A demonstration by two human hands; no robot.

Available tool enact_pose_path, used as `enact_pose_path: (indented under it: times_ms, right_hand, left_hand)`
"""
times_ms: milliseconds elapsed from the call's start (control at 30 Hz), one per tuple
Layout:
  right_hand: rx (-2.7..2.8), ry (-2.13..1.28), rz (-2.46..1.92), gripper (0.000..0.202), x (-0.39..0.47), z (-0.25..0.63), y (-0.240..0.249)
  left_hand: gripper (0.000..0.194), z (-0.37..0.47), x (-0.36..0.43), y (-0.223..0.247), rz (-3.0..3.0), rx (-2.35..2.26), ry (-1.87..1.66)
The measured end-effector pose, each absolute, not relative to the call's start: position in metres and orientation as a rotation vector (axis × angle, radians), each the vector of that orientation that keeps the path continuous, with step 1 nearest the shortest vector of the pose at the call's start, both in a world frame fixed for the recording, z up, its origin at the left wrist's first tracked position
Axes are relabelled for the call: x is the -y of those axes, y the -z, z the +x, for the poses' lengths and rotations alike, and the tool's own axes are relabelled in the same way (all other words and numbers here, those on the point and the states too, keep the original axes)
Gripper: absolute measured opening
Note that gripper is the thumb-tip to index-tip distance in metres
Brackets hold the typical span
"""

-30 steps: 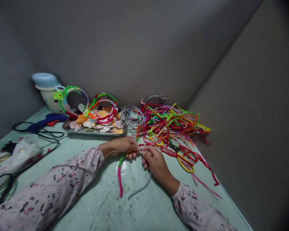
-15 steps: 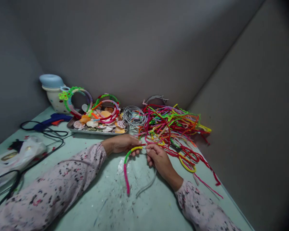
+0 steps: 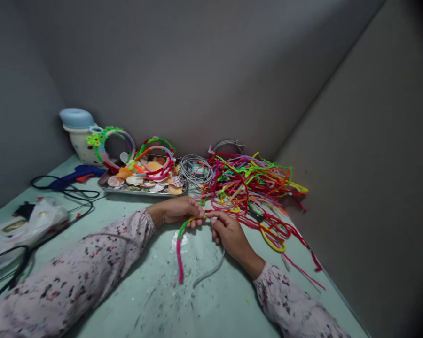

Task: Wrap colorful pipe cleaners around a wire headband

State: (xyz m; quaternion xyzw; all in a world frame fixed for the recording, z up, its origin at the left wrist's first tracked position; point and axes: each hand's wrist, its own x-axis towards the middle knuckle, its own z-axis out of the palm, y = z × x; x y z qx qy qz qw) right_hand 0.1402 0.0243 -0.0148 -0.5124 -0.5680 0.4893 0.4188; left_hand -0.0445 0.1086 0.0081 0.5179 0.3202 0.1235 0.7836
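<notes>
My left hand is closed on a curved wire wrapped in pipe cleaner, pinching its yellow part between thumb and fingers. Below that hand the wrapping turns green, then pink, and hangs down toward the table. My right hand is closed close beside it, its index fingertip touching the yellow end and its thumb tucked below. A bare grey length of the wire comes out under my right hand and bends down to the left. The exact spot between the fingertips is partly hidden.
Behind my hands stands a metal tray of shells with wrapped rings on it. A coil of grey wire and a heap of pipe cleaners lie right of it. Leftward are a glue gun, its cord, a plastic bag and a lidded container.
My right fingers have come closer to the left ones, against the yellow end. The wrapped wire's hanging end and the grey tail have swung slightly left. Less yellow shows now.
</notes>
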Motion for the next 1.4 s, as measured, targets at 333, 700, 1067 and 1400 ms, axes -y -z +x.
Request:
enact_pose_path:
  times_ms: [333, 700, 1067, 1400]
  right_hand:
    - [1.458, -1.157, -1.313, 0.030, -0.030, 0.149, 0.017]
    - [1.345, -1.073, -1.357, 0.027, -0.041, 0.172, 0.018]
    - [1.359, -1.108, -1.297, 0.027, -0.040, 0.171, 0.020]
    - [1.487, -1.135, -1.230, 0.032, -0.036, 0.166, 0.020]
  left_hand:
    - [0.020, -0.041, -0.104, -0.009, 1.142, -0.706, -0.337]
    - [0.024, -0.053, -0.115, -0.009, 0.995, -0.675, -0.273]
    - [0.031, -0.050, -0.110, -0.013, 1.053, -0.650, -0.253]
    - [0.022, -0.052, -0.111, -0.011, 1.107, -0.666, -0.206]
